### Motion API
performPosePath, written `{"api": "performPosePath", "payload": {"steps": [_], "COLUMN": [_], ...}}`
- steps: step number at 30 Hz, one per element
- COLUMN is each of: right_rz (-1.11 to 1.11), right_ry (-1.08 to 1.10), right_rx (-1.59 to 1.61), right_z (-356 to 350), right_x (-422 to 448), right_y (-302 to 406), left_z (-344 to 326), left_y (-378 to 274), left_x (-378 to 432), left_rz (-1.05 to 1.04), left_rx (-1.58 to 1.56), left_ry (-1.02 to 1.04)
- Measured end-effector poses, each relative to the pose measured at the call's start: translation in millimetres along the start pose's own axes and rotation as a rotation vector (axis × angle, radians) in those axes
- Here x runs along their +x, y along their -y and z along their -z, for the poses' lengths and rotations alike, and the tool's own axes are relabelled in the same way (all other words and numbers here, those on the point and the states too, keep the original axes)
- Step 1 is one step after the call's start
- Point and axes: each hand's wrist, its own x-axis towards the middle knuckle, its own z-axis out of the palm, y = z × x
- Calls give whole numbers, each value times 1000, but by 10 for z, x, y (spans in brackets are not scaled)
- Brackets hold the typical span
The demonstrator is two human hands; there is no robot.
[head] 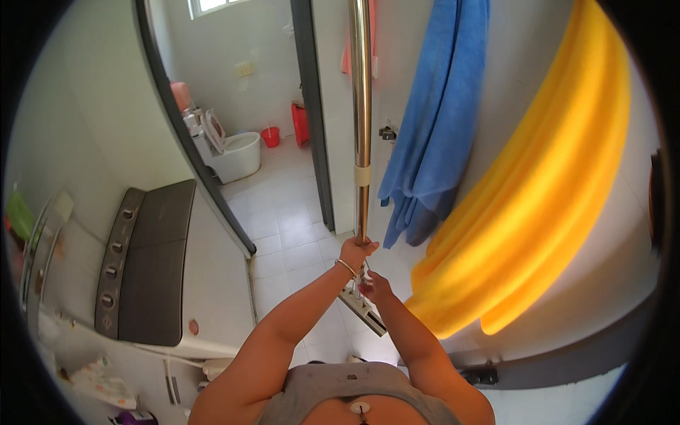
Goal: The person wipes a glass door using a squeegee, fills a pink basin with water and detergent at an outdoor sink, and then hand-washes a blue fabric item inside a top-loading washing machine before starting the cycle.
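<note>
My left hand [357, 253] is wrapped around the lower part of a shiny metal mop pole [362, 106], which rises towards the top of the view. Just below it, my right hand [375, 287] is at the metal linkage above the mop head; whether its fingers grip the linkage is not clear. The long, light-coloured mop head [366, 313] hangs slantwise beneath both hands, over the tiled floor. Its left end is partly hidden by my forearm. A pale collar [362, 176] sits on the pole above my left hand.
A twin-tub washing machine [154, 265] stands at left. Blue [446, 106] and yellow towels [531, 212] hang close on the right. Beyond a dark door frame [313, 106] are a toilet [239, 154] and a red bucket [270, 137].
</note>
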Motion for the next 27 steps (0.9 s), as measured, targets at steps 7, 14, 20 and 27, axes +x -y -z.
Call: {"api": "performPosePath", "payload": {"steps": [7, 14, 20, 27], "right_rz": [1260, 1996, 2246, 2082], "right_ry": [-52, -793, -1553, -1722], "right_rx": [-597, -1212, -1153, -1233], "right_z": [-541, -883, -1296, -242], "right_x": [-572, -1382, -1468, -1164], "right_y": [1300, 1888, 2549, 2728], "left_z": [236, 186, -35, -163], "left_y": [21, 5, 276, 172], "left_x": [1970, 3459, 4238, 4415], "left_rz": [28, 49, -9, 87], "left_rx": [8, 115, 303, 180], "left_ry": [26, 299, 418, 578]}}
